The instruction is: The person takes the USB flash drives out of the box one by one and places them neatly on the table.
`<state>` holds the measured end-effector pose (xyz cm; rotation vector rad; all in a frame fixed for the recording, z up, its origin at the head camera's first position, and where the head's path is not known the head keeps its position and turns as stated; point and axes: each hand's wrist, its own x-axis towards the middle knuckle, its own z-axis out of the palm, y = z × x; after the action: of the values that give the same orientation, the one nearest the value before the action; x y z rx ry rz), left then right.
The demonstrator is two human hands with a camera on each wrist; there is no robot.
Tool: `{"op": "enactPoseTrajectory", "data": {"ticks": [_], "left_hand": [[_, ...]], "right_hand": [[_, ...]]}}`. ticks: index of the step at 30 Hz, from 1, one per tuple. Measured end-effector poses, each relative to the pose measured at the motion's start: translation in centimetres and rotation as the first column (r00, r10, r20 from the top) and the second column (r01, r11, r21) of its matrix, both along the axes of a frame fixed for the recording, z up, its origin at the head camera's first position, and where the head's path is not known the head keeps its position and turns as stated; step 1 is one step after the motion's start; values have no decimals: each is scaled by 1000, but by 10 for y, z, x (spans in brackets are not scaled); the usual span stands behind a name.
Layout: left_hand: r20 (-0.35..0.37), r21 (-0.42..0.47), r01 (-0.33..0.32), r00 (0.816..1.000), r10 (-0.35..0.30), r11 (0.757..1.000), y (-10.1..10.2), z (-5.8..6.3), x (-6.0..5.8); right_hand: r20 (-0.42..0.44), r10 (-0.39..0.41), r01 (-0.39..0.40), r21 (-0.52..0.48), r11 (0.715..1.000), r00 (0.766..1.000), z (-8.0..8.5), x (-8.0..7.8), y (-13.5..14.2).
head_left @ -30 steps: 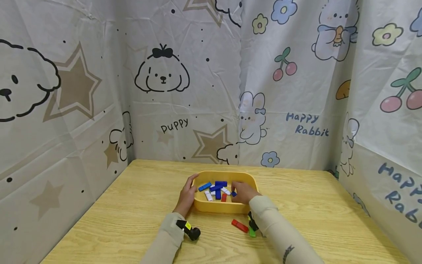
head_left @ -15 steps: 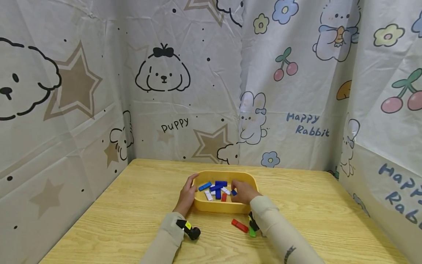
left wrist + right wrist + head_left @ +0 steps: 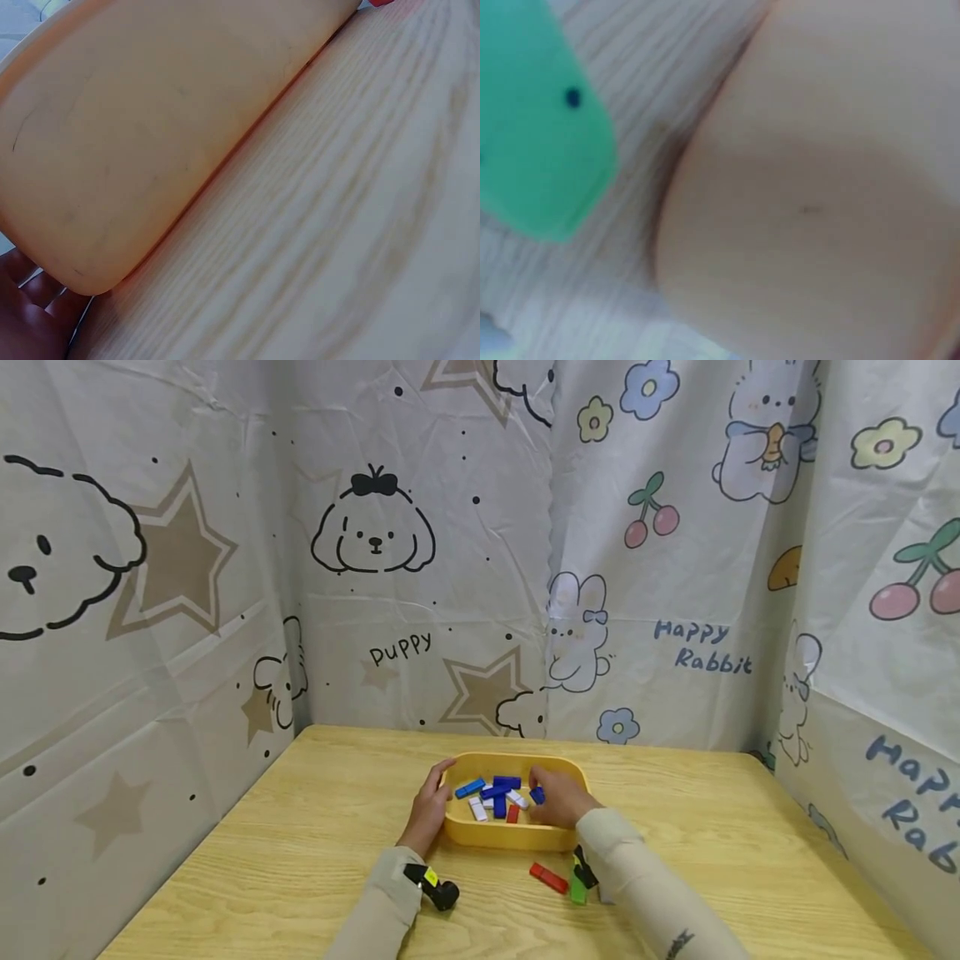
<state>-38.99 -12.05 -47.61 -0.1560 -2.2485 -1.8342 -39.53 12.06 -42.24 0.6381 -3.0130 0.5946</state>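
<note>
A yellow plastic bin (image 3: pixel 510 837) sits on the table with several USB sticks in it: blue, white, and one red USB stick (image 3: pixel 513 813). My left hand (image 3: pixel 429 810) grips the bin's left end, its fingers along the outside and the thumb at the rim. Over the right end reaches my right hand (image 3: pixel 561 795), which pinches a dark blue USB stick (image 3: pixel 537 795) at its fingertips; part of that stick is hidden behind the fingers. In the left wrist view, fingers (image 3: pixel 34 292) lie against the bin's corner. The right wrist view shows the bin's outer wall (image 3: pixel 810 247) but not the hand.
In front of the bin lie a red USB stick (image 3: pixel 549 877), a green USB stick (image 3: pixel 577 890) and a grey piece (image 3: pixel 606 895) partly covered by the right sleeve. A printed curtain (image 3: pixel 420 610) closes off the wooden table (image 3: pixel 322 827) at the back and sides.
The head view has tilted slightly. My right hand has shifted a little to the right and up with the dark blue USB stick; my left hand stays at the bin.
</note>
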Motion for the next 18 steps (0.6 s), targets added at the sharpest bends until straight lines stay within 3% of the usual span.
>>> {"op": "enactPoseTrajectory", "data": {"ticks": [12,18], "left_hand": [[8,-1,0,1000,0,1000,0,1,0],[-18,-10,5,1000,-5,1000,0,1,0]], "right_hand": [[-94,54,-53,14,999,994,36,28,-2],[-78,72,-73,-13,997,994,43,48,-5]]}}
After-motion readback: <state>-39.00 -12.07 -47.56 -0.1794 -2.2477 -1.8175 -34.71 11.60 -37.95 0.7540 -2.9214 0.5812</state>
